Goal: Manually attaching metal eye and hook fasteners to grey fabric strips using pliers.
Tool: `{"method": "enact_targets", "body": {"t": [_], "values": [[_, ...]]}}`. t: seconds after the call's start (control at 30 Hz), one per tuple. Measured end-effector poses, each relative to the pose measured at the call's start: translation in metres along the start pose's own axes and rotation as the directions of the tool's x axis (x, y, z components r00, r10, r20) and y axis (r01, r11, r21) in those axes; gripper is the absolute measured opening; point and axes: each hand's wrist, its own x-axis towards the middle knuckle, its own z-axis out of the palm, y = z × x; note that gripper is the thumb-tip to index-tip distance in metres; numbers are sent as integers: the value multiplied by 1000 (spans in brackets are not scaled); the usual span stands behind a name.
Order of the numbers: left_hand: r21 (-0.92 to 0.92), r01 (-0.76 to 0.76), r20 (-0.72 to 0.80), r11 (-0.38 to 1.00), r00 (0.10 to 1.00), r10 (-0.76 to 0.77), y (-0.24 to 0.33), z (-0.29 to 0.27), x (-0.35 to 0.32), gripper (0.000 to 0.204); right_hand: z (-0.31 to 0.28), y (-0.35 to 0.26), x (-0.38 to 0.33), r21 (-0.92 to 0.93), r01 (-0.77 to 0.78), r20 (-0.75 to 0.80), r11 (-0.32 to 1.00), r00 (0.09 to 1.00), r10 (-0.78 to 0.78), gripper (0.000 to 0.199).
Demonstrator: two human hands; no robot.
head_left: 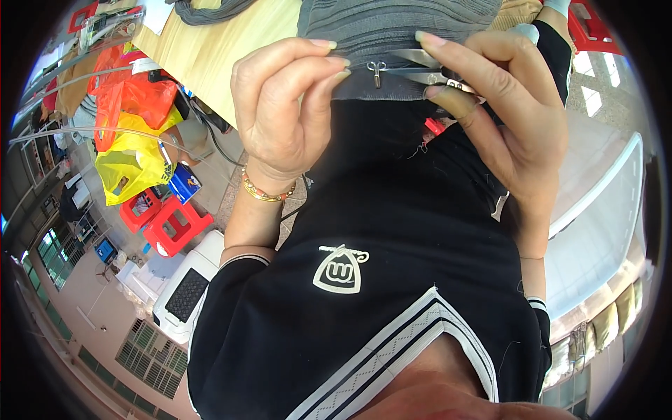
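Note:
My left hand (283, 105) pinches the lower edge of a grey ribbed garment (381, 31) held up close to the camera. A gold and bead bracelet (266, 192) circles that wrist. My right hand (500, 105) grips a small pair of metal thread snips (420, 70) whose blades lie flat along the same grey edge, just right of the left fingertips. Below both hands my black shirt (371, 280) with white striped collar trim fills the middle of the view.
A pale wooden table (210, 49) lies behind the garment. At the left are orange and yellow plastic bags (133, 140), red plastic stools (175, 224), a small blue box (184, 183) and a white bin (178, 290). A red stool (591, 28) stands at top right.

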Motion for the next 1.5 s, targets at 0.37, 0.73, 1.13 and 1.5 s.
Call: {"method": "enact_targets", "body": {"t": [0.37,0.73,1.13,1.5], "values": [[-67,47,41,997,998,-45,11,-14,9,14,2,-2,4,-32,48,20,998,999,-47,44],[57,22,254,998,967,-35,25,-5,23,38,-16,-2,-8,31,-206,-168,978,963,209,39],[102,-37,228,994,974,13,31,3,37,11,-22,9,-23,249,-293,-85,923,943,322,39],[66,38,251,997,967,-53,43,-1,39,12,-16,21,-24,311,-183,-36,933,978,204,39]]}}
